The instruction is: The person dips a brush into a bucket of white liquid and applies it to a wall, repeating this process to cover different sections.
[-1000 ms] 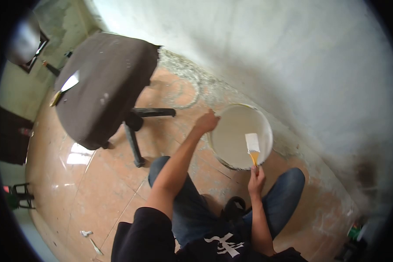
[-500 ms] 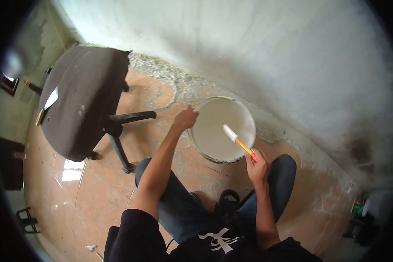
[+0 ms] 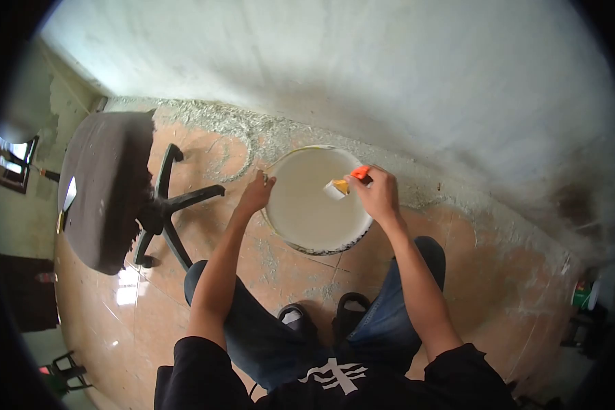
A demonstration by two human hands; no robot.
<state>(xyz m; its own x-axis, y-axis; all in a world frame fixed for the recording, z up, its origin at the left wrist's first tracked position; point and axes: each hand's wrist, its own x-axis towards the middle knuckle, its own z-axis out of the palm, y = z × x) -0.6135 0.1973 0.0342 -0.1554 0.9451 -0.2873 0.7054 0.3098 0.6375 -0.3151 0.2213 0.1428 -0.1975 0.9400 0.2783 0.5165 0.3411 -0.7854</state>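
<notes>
A round bucket [image 3: 316, 251] stands on the tiled floor between my knees and the wall, with pale, off-white liquid [image 3: 307, 198] inside. My left hand [image 3: 256, 193] is closed at the left side of its rim, where the thin wire handle runs; which of the two it grips is partly hidden. Over the right part of the bucket, my right hand [image 3: 379, 193] grips a paintbrush [image 3: 339, 187] by its orange and yellow handle. The white-coated bristles point left and down above the liquid.
A worn office chair [image 3: 106, 191] lies tipped at the left, its legs [image 3: 191, 198] reaching toward the bucket. On it rests a scraper [image 3: 70, 195]. Flaked debris [image 3: 219, 123] lines the base of the wall [image 3: 389, 82]. A small stool [image 3: 68, 372] stands far left.
The paintbrush has moved up, swinging from upright to a leftward, downward tilt over the liquid. My left hand stays at the rim. The view has shifted, moving the bucket left in frame.
</notes>
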